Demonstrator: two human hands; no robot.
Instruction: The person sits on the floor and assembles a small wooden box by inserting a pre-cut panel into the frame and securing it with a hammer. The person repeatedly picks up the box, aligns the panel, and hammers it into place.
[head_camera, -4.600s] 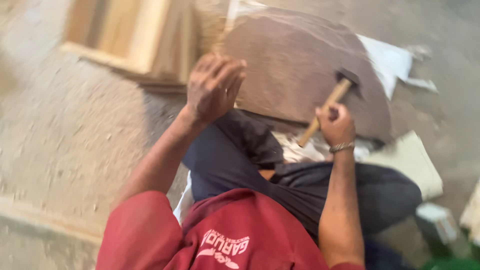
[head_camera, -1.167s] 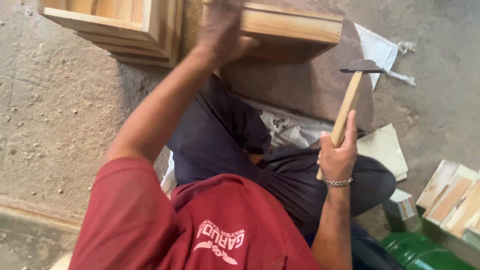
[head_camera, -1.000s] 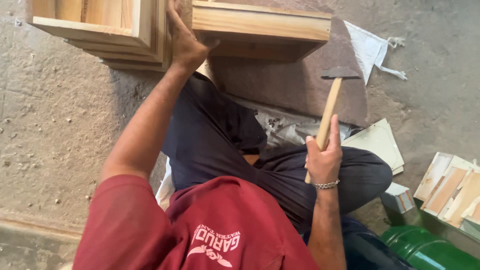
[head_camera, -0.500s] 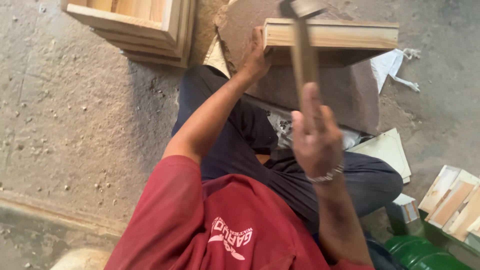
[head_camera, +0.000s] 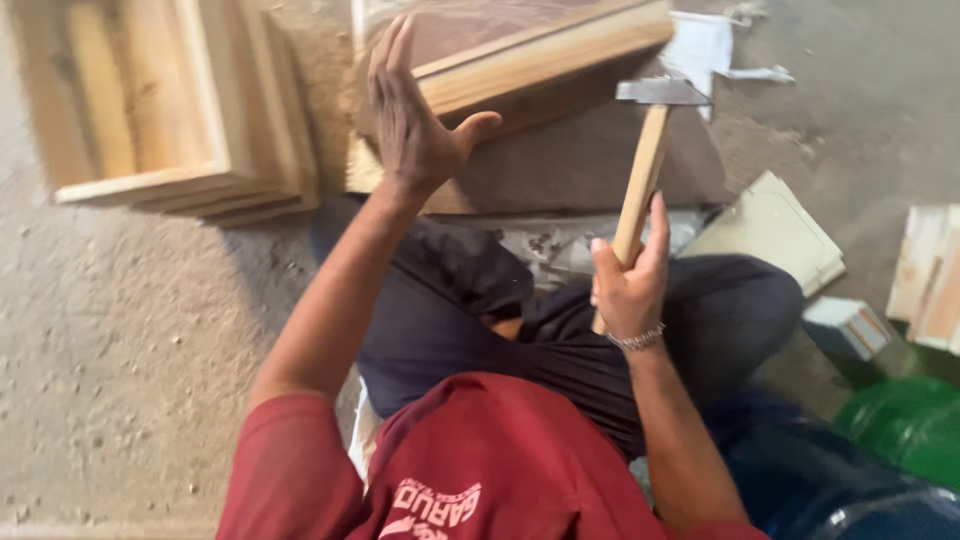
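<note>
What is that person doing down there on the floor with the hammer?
A person sits on the concrete floor. Their right hand grips a wooden-handled hammer, head up. Their left hand is open, fingers spread, by a wooden frame lying on a brown board. More wooden frames are stacked to the left.

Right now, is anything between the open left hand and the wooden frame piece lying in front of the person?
Nothing visible. The left hand is spread open next to the wooden frame piece, its thumb near the wood, with only the brown board under them. The right hand holds the hammer off to the right.
</note>
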